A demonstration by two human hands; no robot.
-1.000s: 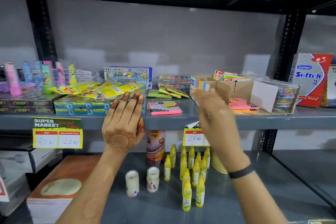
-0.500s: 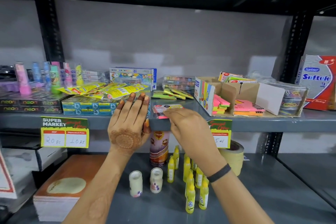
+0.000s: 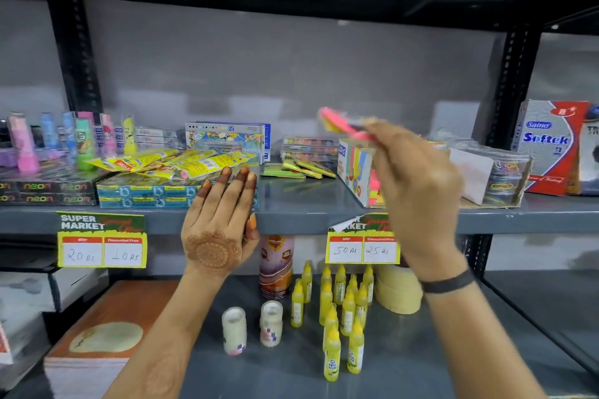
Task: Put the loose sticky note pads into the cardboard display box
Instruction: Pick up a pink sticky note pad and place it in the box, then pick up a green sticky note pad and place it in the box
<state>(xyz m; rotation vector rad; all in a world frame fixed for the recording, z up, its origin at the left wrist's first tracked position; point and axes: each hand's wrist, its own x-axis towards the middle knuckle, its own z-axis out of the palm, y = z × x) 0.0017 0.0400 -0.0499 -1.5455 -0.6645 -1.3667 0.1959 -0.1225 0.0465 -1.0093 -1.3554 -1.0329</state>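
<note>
My right hand (image 3: 418, 191) holds a pink sticky note pad (image 3: 340, 123) up in the air, just above the left end of the cardboard display box (image 3: 355, 168); the pad is blurred by motion. Pink and yellow pads (image 3: 376, 186) stand inside the box, mostly hidden by my hand. Several green sticky note pads (image 3: 298, 168) lie loose on the grey shelf (image 3: 301, 201) left of the box. My left hand (image 3: 220, 220) rests flat, fingers together, against the shelf's front edge and a blue packet stack (image 3: 146, 196), holding nothing.
Yellow packets (image 3: 181, 163), neon boxes (image 3: 39, 189), colourful tubes (image 3: 77, 139) and a crayon box (image 3: 227, 136) fill the shelf's left. A Softek box (image 3: 547, 146) stands at the right. Below are glue bottles (image 3: 337, 311), two small jars, a can (image 3: 276, 264) and tape rolls (image 3: 398, 291).
My right hand took the pink pad from the shelf front and lifted it up and right, over the display box. The left hand stayed put.
</note>
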